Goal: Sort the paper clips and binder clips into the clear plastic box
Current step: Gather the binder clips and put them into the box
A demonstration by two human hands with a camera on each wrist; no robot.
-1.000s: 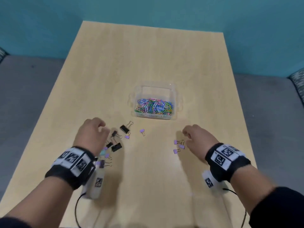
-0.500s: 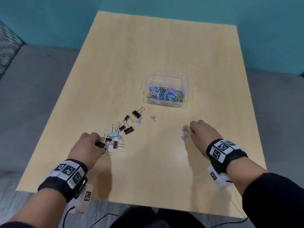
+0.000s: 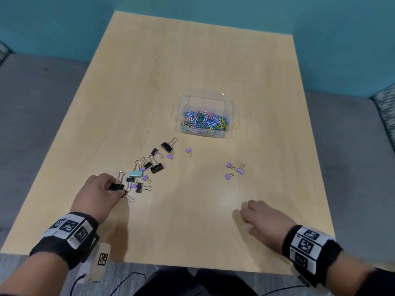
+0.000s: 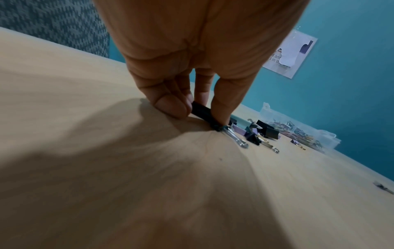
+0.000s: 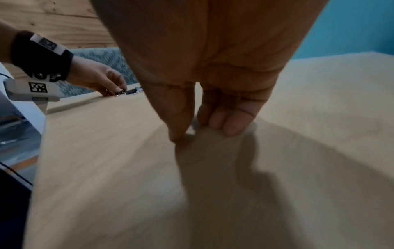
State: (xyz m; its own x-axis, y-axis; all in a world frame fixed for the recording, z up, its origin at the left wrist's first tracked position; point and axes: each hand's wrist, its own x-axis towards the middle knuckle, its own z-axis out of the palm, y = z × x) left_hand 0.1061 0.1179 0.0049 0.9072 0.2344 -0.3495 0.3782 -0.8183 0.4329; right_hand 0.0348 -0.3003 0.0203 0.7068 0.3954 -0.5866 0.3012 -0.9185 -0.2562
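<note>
A clear plastic box (image 3: 232, 116) at mid-table holds a heap of coloured paper clips (image 3: 204, 122). Several black, purple and one teal binder clips (image 3: 152, 167) trail from it toward my left hand (image 3: 115, 190). That hand pinches a black binder clip (image 4: 203, 112) between thumb and fingers at the near end of the trail, low on the table. Three purple binder clips (image 3: 234, 169) lie to the right. Nearer the front edge, my right hand (image 5: 198, 132) curls thumb and fingers onto a small pale thing (image 5: 191, 131) on the wood; I cannot tell what it is.
The wooden table (image 3: 192, 60) is bare beyond the box. One purple clip (image 3: 188, 151) lies alone just in front of the box. Grey floor surrounds the table, and a teal wall stands behind it. The table's near edge runs just under both wrists.
My left hand drew back along the trail and took hold of the black clip. My right hand left the three purple clips and moved toward the near edge.
</note>
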